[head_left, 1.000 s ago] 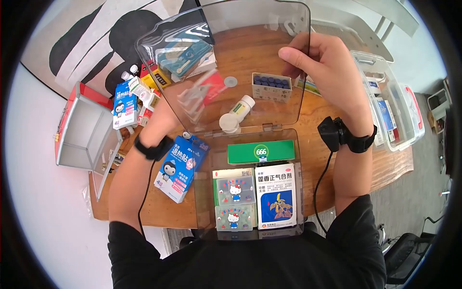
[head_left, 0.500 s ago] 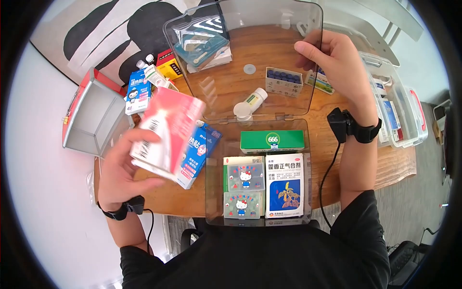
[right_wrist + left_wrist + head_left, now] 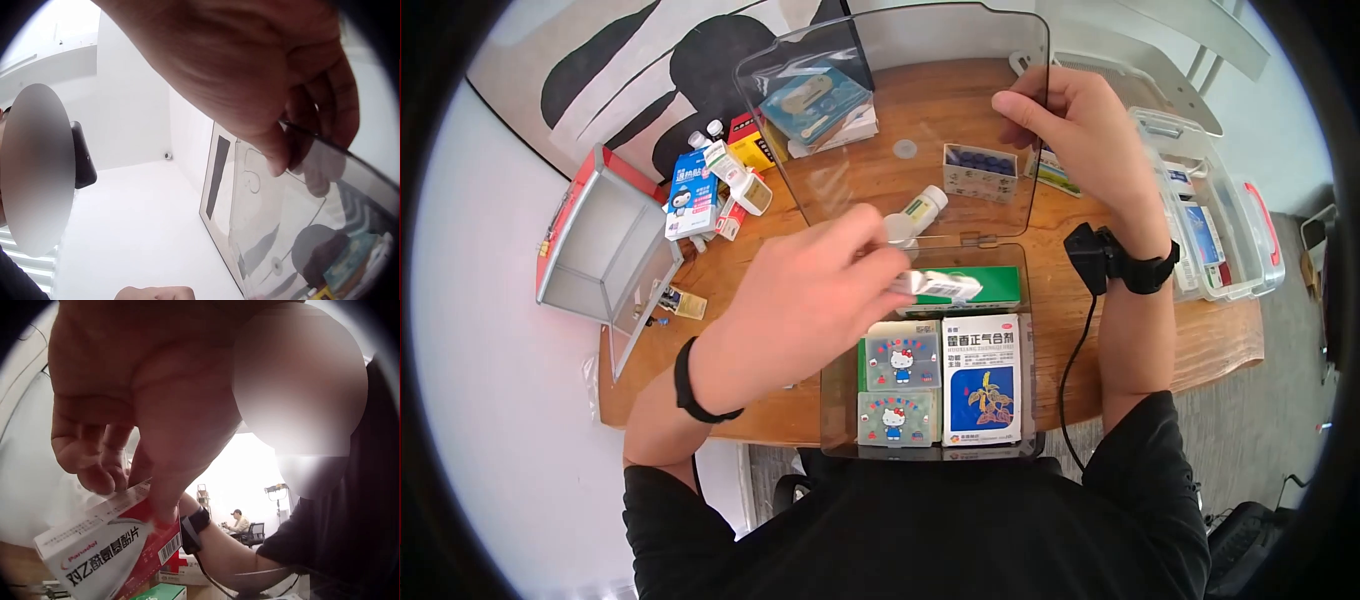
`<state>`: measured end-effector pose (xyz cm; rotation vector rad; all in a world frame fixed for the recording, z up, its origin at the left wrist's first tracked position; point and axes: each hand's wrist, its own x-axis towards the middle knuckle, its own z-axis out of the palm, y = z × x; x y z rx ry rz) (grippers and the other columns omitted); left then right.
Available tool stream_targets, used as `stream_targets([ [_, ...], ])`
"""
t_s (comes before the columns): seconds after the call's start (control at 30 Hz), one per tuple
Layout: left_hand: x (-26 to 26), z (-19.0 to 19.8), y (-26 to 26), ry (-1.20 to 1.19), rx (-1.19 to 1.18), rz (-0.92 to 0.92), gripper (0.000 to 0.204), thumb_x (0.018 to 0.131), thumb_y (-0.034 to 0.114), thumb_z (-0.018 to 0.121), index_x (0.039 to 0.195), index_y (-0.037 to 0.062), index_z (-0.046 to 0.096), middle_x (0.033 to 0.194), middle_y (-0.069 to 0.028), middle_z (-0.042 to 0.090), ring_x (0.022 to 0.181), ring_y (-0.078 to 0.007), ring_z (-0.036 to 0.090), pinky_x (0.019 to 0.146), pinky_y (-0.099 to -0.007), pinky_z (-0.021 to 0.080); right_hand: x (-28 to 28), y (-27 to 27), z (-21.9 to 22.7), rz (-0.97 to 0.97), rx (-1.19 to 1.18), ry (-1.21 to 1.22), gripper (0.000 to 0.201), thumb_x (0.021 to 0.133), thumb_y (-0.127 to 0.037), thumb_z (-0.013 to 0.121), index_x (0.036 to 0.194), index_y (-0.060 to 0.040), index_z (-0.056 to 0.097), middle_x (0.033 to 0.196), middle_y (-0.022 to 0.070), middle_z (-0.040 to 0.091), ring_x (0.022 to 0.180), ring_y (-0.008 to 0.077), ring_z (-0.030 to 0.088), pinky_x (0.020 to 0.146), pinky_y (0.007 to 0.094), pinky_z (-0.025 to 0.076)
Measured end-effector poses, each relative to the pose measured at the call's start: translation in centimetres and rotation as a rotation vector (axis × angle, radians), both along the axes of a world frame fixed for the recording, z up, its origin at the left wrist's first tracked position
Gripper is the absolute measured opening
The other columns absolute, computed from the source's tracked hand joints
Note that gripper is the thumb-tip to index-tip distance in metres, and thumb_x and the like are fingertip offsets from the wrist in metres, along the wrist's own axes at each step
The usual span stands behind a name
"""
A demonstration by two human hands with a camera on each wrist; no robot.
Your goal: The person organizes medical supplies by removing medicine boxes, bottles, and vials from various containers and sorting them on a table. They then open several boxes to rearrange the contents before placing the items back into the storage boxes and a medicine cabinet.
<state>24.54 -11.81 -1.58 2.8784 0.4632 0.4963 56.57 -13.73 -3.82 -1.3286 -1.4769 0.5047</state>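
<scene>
My left hand [image 3: 800, 295] pinches a red and white Panadol box [image 3: 103, 550] between thumb and fingers. In the head view that box [image 3: 940, 286] hangs over the green 666 box [image 3: 1000, 284] in the smoky clear case [image 3: 830, 420]. Beside it in the case lie a white box with a blue panel [image 3: 982, 382] and two Hello Kitty packs [image 3: 903, 362]. My right hand [image 3: 1090, 140] grips the right edge of the raised clear lid [image 3: 940, 32], thumb on one face, as the right wrist view also shows.
At the left stands an open red-edged case [image 3: 605, 235] near piled boxes and bottles [image 3: 692, 200]. Behind the lid are a box of blue-capped vials [image 3: 980, 172], a white bottle [image 3: 925, 208] and a teal box [image 3: 815, 105]. A clear bin [image 3: 1210, 220] sits at the right.
My left hand has reached left, taken the red and white box and carried it right, over the case. The right hand stays on the lid. The blue box left of the case is no longer visible.
</scene>
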Motion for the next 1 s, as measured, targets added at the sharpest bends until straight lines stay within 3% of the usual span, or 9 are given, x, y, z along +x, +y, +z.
stream_targets([
  [0.07, 2.3, -1.4, -0.2, 0.072, 0.219, -0.016, 0.024, 0.085, 0.017, 0.087, 0.1, 0.0042, 0.072, 0.098, -0.0078, 0.061, 0.08, -0.0244, 0.068, 0.068, -0.0374, 0.056, 0.0, 0.0, -0.1, 0.008, 0.01, 0.015, 0.031, 0.104, -0.026, 0.077, 0.101, 0.0041, 0.074, 0.082, 0.0093, 0.079, 0.076, 0.0113, 0.075, 0.071, 0.0273, 0.059],
  [0.27, 7.2, -3.4, 0.5, 0.24, 0.316, -0.096, 0.022, 0.088, 0.012, 0.08, 0.101, -0.0002, 0.067, 0.102, -0.0137, 0.065, 0.089, -0.0314, 0.073, 0.073, -0.0414, 0.06, 0.0, 0.0, -0.1, 0.026, 0.027, 0.021, 0.031, 0.104, -0.026, 0.077, 0.1, 0.004, 0.075, 0.082, 0.0099, 0.08, 0.076, 0.0124, 0.076, 0.071, 0.0283, 0.06],
  [0.4, 7.9, -5.0, 1.0, 0.327, 0.166, -0.156, 0.022, 0.09, 0.011, 0.076, 0.104, -0.0031, 0.067, 0.105, -0.0169, 0.067, 0.091, -0.0356, 0.073, 0.076, -0.0437, 0.061, -0.1, -0.1, 0.0, 0.025, 0.028, 0.01, 0.029, 0.103, -0.025, 0.077, 0.1, 0.0043, 0.075, 0.082, 0.0101, 0.079, 0.077, 0.0126, 0.076, 0.071, 0.0286, 0.06],
  [0.5, 6.9, -4.1, 0.4, 0.343, 0.104, -0.167, 0.022, 0.091, 0.009, 0.073, 0.108, -0.005, 0.066, 0.108, -0.0183, 0.068, 0.092, -0.0384, 0.073, 0.079, -0.0448, 0.061, -0.3, -0.4, 0.2, 0.0, 0.03, 0.002, 0.029, 0.103, -0.024, 0.077, 0.1, 0.0045, 0.075, 0.081, 0.01, 0.079, 0.076, 0.0127, 0.076, 0.071, 0.0288, 0.06],
  [0.6, 6.2, -4.8, 0.3, 0.405, 0.027, -0.146, 0.027, 0.091, 0.005, 0.07, 0.115, -0.0061, 0.066, 0.119, -0.021, 0.069, 0.105, -0.0388, 0.072, 0.091, -0.0448, 0.061, 0.0, -0.8, 0.2, -0.025, 0.02, -0.008, 0.028, 0.103, -0.023, 0.077, 0.1, 0.0051, 0.075, 0.08, 0.0095, 0.079, 0.075, 0.0123, 0.075, 0.07, 0.0287, 0.059],
  [0.7, 5.7, -5.9, 0.4, 0.281, -0.028, -0.274, 0.036, 0.092, 0.005, 0.064, 0.126, -0.0066, 0.065, 0.137, -0.024, 0.066, 0.132, -0.0378, 0.063, 0.113, -0.0466, 0.051, -0.4, -0.3, 0.5, -0.001, 0.007, 0.0, 0.026, 0.104, -0.02, 0.075, 0.099, 0.0054, 0.075, 0.08, 0.008, 0.077, 0.074, 0.0118, 0.073, 0.068, 0.0284, 0.057],
  [0.77, 5.3, -6.3, 0.4, 0.233, -0.027, -0.267, 0.037, 0.093, 0.005, 0.062, 0.128, -0.0073, 0.064, 0.139, -0.0239, 0.066, 0.132, -0.0382, 0.063, 0.113, -0.0465, 0.051, -0.3, -0.2, 0.3, 0.013, -0.031, 0.093, 0.022, 0.105, -0.018, 0.074, 0.102, 0.004, 0.073, 0.081, 0.0069, 0.077, 0.076, 0.0119, 0.073, 0.069, 0.0272, 0.057],
  [0.9, 4.6, -5.4, 0.4, 0.209, -0.042, -0.299, 0.042, 0.092, 0.007, 0.07, 0.132, -0.0054, 0.064, 0.143, -0.0229, 0.063, 0.133, -0.0364, 0.063, 0.113, -0.0448, 0.05, 0.1, -0.5, 0.5, -0.017, -0.056, 0.024, 0.021, 0.105, -0.017, 0.074, 0.102, 0.0043, 0.072, 0.082, 0.0066, 0.077, 0.077, 0.0117, 0.073, 0.071, 0.0263, 0.056],
  [1.0, 1.7, -0.7, 0.6, 0.015, 0.071, -0.137, 0.034, 0.092, 0.012, 0.078, 0.124, 0.0039, 0.072, 0.127, -0.0145, 0.072, 0.115, -0.03, 0.072, 0.098, -0.042, 0.058, 0.3, -0.7, 0.7, 0.015, -0.067, 0.034, 0.021, 0.105, -0.017, 0.073, 0.102, 0.0038, 0.072, 0.083, 0.0065, 0.077, 0.078, 0.0113, 0.073, 0.072, 0.0264, 0.056],
])
